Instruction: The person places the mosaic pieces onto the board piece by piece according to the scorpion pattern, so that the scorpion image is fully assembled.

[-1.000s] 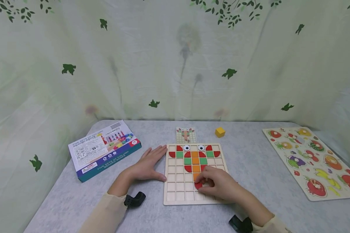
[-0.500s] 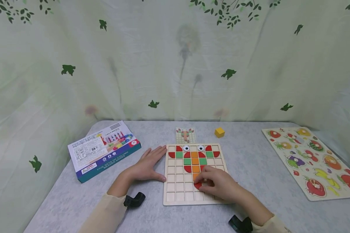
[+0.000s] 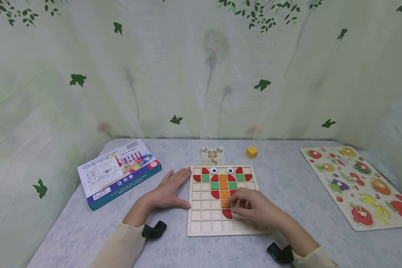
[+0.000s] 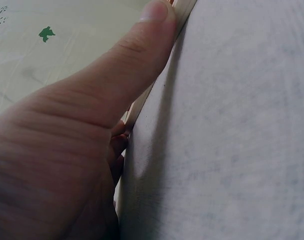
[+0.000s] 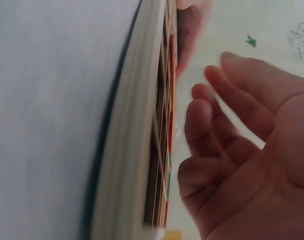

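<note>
A wooden grid board (image 3: 201, 216) lies flat on the table, part filled with red, green and orange pieces and two eye pieces. My left hand (image 3: 171, 190) rests at its left edge, fingers spread, the thumb against the rim in the left wrist view. Over the lower right of the board is my right hand (image 3: 254, 208), fingers loosely bent. In the right wrist view that hand (image 5: 247, 135) holds nothing, thumb and fingertips apart. Just left of its fingertips a red rounded piece (image 3: 227, 213) sits in a cell below the orange squares (image 3: 224, 194). The right hand hides some cells.
A small pattern card (image 3: 212, 155) lies behind the board, and a yellow cube (image 3: 252, 152) stands behind it to the right. On the left is a white-and-teal box (image 3: 118, 173). A board with fruit pictures (image 3: 361, 186) lies at the right.
My right hand has let go of the red rounded piece and shifted slightly right, so more of the piece shows in its cell. The left hand stays in place.
</note>
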Motion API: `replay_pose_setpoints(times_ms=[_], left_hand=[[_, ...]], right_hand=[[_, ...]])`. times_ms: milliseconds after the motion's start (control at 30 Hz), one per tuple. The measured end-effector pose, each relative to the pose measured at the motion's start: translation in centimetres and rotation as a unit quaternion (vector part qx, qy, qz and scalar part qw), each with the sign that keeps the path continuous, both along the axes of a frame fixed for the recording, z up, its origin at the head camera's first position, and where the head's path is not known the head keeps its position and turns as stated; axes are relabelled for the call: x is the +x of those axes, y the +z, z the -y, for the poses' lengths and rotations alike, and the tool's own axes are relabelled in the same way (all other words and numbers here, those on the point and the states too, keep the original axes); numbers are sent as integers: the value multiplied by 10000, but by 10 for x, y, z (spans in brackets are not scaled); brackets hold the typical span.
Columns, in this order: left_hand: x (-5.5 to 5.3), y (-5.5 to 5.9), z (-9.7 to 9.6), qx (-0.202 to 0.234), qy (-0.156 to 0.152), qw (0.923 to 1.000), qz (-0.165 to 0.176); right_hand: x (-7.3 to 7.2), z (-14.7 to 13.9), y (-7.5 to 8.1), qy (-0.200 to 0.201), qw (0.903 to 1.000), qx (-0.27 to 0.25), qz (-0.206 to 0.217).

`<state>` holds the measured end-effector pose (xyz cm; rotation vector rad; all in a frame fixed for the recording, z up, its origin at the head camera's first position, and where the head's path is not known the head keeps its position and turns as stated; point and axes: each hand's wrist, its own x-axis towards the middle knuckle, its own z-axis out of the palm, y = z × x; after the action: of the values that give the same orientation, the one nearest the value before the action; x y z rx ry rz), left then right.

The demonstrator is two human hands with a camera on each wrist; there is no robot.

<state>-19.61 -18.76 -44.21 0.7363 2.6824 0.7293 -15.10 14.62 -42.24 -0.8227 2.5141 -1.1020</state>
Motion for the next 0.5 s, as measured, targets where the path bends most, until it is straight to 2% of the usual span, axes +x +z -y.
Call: replay_pose_setpoints(times_ms=[233, 500], left_hand=[[0, -1, 1, 12, -11, 10000, -55], [0, 0, 0, -2, -4, 10000, -39]], right_hand=[[-3, -21, 10, -236, 9995, 4, -230], [-5, -59, 19, -501, 9979, 190, -352]])
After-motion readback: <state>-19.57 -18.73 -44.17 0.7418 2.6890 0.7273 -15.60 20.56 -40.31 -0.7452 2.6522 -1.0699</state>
